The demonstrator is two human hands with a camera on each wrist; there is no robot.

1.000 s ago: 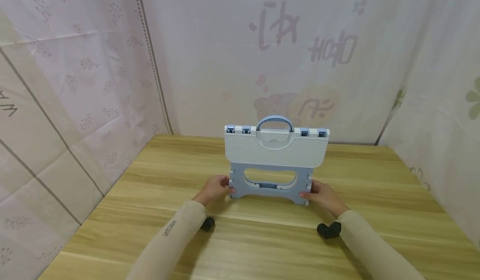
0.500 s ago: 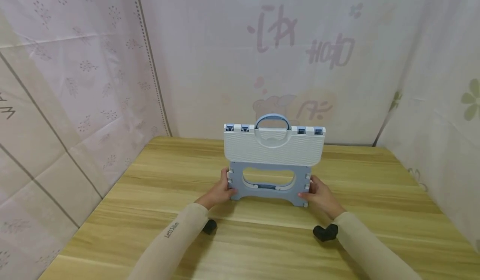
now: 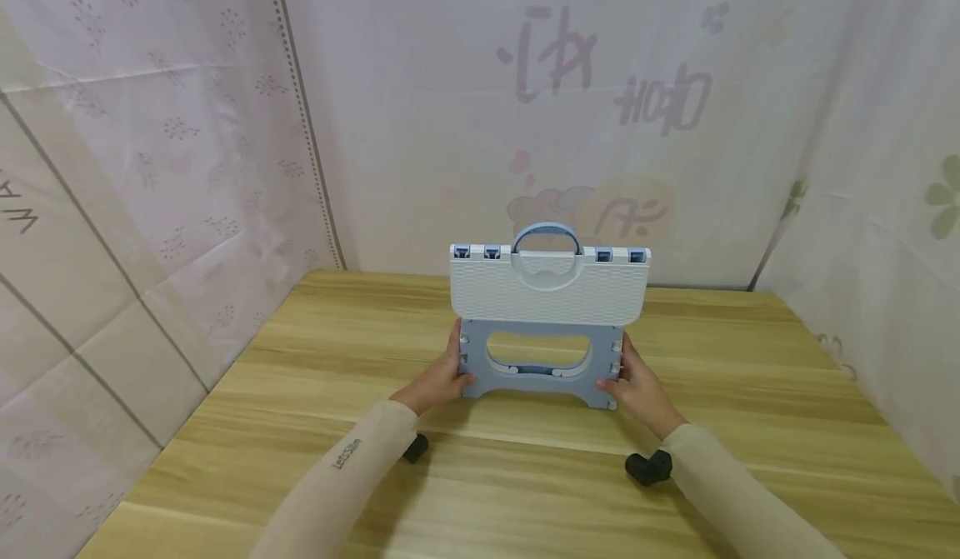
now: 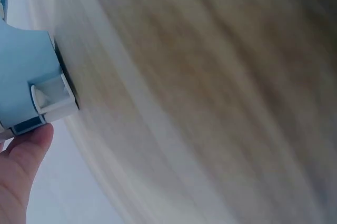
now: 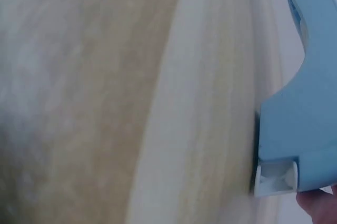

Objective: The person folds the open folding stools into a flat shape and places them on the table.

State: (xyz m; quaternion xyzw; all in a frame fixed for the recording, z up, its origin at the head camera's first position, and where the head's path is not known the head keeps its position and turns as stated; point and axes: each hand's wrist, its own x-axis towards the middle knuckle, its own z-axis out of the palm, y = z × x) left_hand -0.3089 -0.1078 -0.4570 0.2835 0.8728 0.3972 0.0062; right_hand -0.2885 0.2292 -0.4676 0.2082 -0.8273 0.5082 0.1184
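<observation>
A folding step stool (image 3: 551,288) stands upright and folded flat on the table, its white textured top panel above and its blue leg panel (image 3: 540,388) below. A blue carry handle (image 3: 546,228) loops up from the top edge. My left hand (image 3: 442,378) grips the left side of the leg panel, thumb on the front and fingers reaching up behind the edge. On the opposite side my right hand (image 3: 639,386) holds the leg panel the same way. Both wrist views show a blue leg corner (image 4: 26,66) with a white foot piece (image 5: 276,177) close against the wood.
The wooden table (image 3: 315,359) spreads around the stool. Printed cloth (image 3: 420,126) hangs behind it and along both sides. A black wrist mount (image 3: 649,467) juts from the right sleeve, and a similar black piece (image 3: 416,448) shows by the left sleeve.
The fingers of my left hand have slid up along the stool's left side, and the right fingers sit slightly higher too. The stool has turned a little, its right end shifting slightly left.
</observation>
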